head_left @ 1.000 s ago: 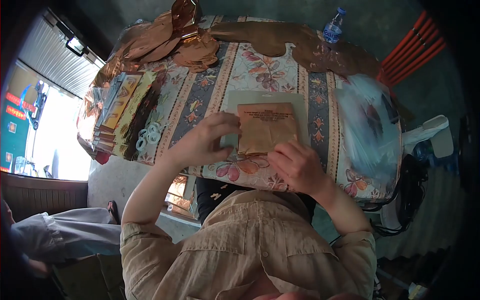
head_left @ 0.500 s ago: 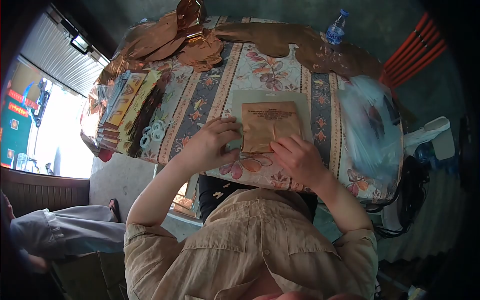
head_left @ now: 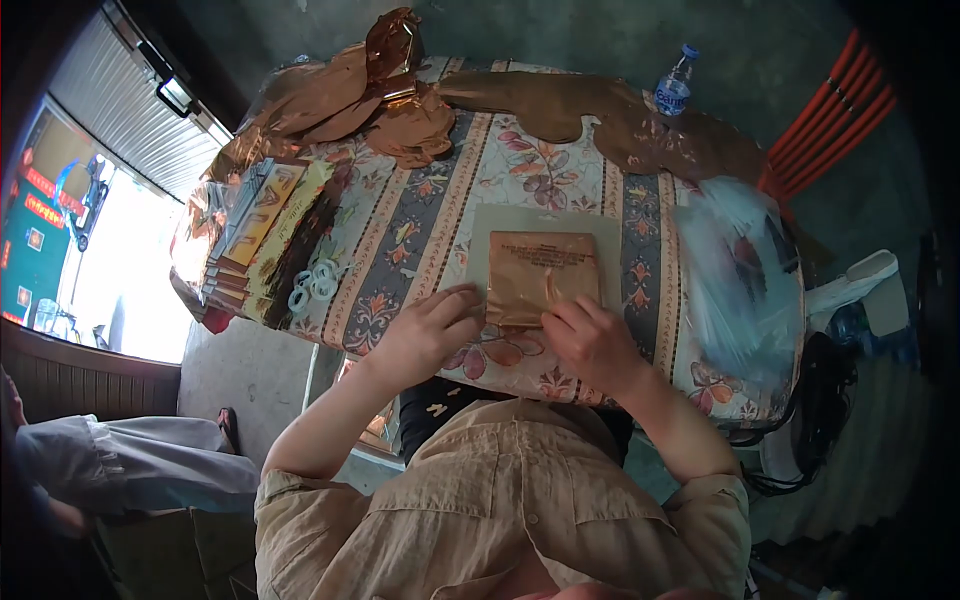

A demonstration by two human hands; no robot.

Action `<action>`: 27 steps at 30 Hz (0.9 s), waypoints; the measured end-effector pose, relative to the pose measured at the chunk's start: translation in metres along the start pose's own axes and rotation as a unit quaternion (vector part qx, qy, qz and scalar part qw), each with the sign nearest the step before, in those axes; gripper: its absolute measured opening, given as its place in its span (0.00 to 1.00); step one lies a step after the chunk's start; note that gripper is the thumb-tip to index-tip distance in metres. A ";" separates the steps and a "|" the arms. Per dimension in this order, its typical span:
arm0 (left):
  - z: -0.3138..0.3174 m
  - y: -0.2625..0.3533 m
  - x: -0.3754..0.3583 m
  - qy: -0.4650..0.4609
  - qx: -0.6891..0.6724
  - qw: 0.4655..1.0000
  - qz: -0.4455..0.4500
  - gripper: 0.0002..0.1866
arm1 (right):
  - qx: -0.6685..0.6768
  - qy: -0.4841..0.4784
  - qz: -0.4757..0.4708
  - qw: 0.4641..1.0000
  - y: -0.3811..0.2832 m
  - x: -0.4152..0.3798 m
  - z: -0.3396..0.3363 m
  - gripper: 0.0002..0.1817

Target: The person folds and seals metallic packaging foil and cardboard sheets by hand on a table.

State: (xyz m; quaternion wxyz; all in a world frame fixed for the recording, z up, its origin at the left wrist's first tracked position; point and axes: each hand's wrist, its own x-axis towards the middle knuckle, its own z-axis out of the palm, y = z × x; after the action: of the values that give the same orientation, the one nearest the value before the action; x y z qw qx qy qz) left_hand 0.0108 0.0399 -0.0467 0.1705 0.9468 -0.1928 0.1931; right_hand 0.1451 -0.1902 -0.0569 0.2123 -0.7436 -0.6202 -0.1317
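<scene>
A folded copper-coloured foil packet (head_left: 543, 270) with small dark print lies on a pale card (head_left: 609, 238) on the patterned tablecloth (head_left: 520, 385). At the packet's lower right corner is my right hand (head_left: 588, 340), its fingers bent and pinched together on the edge; what lies between the fingertips is too small to make out. My left hand (head_left: 432, 335) rests beside the packet's lower left side, fingers curved and lying over the card's edge. Whether it grips anything is hidden.
Copper foil shapes (head_left: 560, 95) stretch along the far edge, near a water bottle (head_left: 675, 85). Printed packs (head_left: 262, 225) and white rings (head_left: 314, 287) are at left, clear plastic bags (head_left: 735, 290) at right. Another person's legs (head_left: 150, 465) show at lower left.
The view has shifted, so the table sits lower in the frame. My left hand's fingers have come down closer to the card and packet. My right hand keeps its place at the packet's corner.
</scene>
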 end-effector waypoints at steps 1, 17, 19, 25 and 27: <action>-0.001 0.002 -0.001 0.001 0.001 1.000 0.000 0.13 | -0.003 0.001 -0.001 1.000 0.001 0.000 0.001 0.08; 0.000 0.007 -0.010 0.014 0.000 0.998 -0.060 0.15 | -0.006 0.013 -0.014 1.000 0.000 0.000 0.001 0.06; 0.000 0.008 -0.010 0.010 0.007 0.998 -0.065 0.15 | -0.002 0.012 -0.015 1.000 0.001 0.001 0.001 0.07; -0.003 0.006 -0.008 0.016 0.018 0.998 -0.059 0.16 | 0.002 0.011 -0.018 1.000 0.001 0.001 0.000 0.09; -0.015 -0.002 -0.004 -0.032 -0.084 0.995 -0.032 0.15 | 0.005 0.014 -0.022 1.000 0.000 0.001 0.002 0.09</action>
State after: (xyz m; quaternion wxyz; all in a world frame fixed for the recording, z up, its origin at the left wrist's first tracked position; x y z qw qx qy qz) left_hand 0.0041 0.0490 -0.0362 0.2495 0.9404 -0.1831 0.1407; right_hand 0.1451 -0.1884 -0.0583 0.2215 -0.7269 -0.6339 -0.1439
